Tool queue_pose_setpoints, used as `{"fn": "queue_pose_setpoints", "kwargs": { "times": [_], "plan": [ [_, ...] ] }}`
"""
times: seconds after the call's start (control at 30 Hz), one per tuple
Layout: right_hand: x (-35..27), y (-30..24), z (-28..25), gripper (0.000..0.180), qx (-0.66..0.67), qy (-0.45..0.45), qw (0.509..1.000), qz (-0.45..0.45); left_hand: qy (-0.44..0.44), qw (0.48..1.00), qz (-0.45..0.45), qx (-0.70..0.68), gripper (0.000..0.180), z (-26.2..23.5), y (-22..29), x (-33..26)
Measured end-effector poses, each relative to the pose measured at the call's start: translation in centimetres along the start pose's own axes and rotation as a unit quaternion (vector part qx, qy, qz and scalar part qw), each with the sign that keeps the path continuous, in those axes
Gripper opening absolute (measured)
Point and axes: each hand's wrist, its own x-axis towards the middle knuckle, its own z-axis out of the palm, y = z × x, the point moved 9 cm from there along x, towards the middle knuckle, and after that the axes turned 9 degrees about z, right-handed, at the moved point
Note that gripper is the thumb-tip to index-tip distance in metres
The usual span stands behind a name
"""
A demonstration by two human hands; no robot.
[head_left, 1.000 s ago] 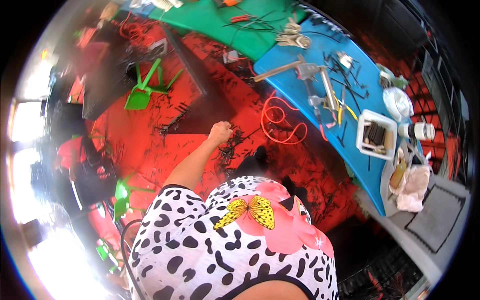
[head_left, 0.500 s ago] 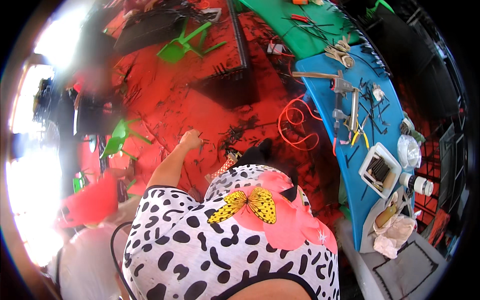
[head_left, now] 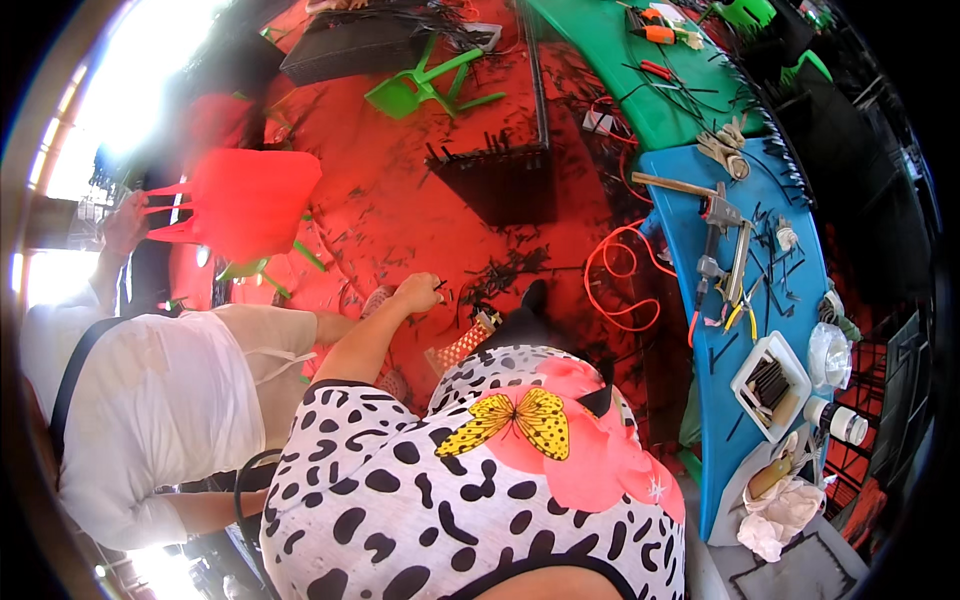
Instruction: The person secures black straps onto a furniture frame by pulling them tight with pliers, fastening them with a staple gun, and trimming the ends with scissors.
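Observation:
My left hand [head_left: 420, 292] is held out over the red floor, its fingers closed. A small dark bit shows at the fingertips, too small to make out. Just below and right of the hand lies a red-and-white checkered thing [head_left: 463, 348], partly hidden by my patterned shirt [head_left: 400, 480]. A black shape [head_left: 525, 315], perhaps a shoe or trouser leg, is beside it. My right hand does not show. Ahead of my left hand stands a dark box-like frame [head_left: 495, 185] with short black strips sticking up along its edge.
On the right, a blue table [head_left: 660, 190] bears a hammer [head_left: 675, 184], an air tool [head_left: 712, 240], yellow-handled pliers [head_left: 740, 310] and a white tray [head_left: 770, 385] of dark strips. An orange hose [head_left: 590, 270] coils on the floor. At left, a co-worker [head_left: 150, 390] holds a red plastic seat [head_left: 255, 200].
The view has shifted, so the floor and tables sit farther right. At left, the co-worker and the red seat have come more fully into view. My left hand remains out over the floor.

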Motion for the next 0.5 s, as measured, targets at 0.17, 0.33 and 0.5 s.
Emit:
{"fn": "queue_pose_setpoints", "kwargs": {
  "times": [0.17, 0.33, 0.5],
  "plan": [
    [2.2, -16.9, 0.2, 0.028, 0.221, -0.081, 0.971, -0.026, -0.020, 0.998, -0.004, -0.060, 0.027, -2.2, 3.6, 3.0],
    [-4.4, -33.8, -1.2, 0.029, 0.078, -0.129, 0.982, -0.113, 0.007, 0.990, 0.078, -0.113, 0.030, -3.7, 6.9, 3.9],
    [-6.8, -27.7, 2.3, 0.025, -0.008, -0.194, 0.975, -0.104, 0.013, 0.986, 0.140, -0.088, 0.028, -4.0, 8.1, 2.3]
  ]
}}
